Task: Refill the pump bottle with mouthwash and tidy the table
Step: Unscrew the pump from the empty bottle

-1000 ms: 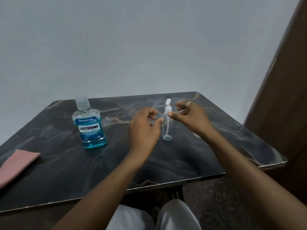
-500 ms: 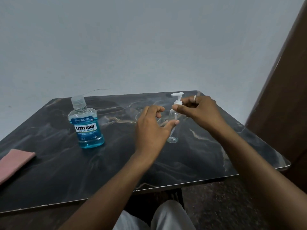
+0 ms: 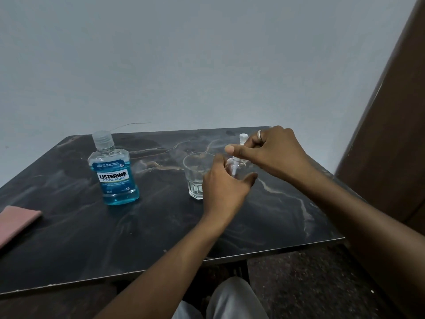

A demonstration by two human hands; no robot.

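Hands: my right hand (image 3: 274, 150) pinches the white pump head (image 3: 243, 137), lifted so its dip tube shows above the neck of the small clear pump bottle (image 3: 232, 165).
Left hand: my left hand (image 3: 224, 187) curls around the bottle's body, fingers closed on it, thumb sticking out to the right.
Glass: an empty clear tumbler (image 3: 196, 178) stands just left of the bottle, partly behind my left hand.
Mouthwash: the blue Listerine Cool Mint bottle (image 3: 113, 173) stands upright and capped, well apart to the left.
Cloth: a folded pink cloth (image 3: 16, 223) lies at the left edge of the dark marble-patterned table (image 3: 142, 231).
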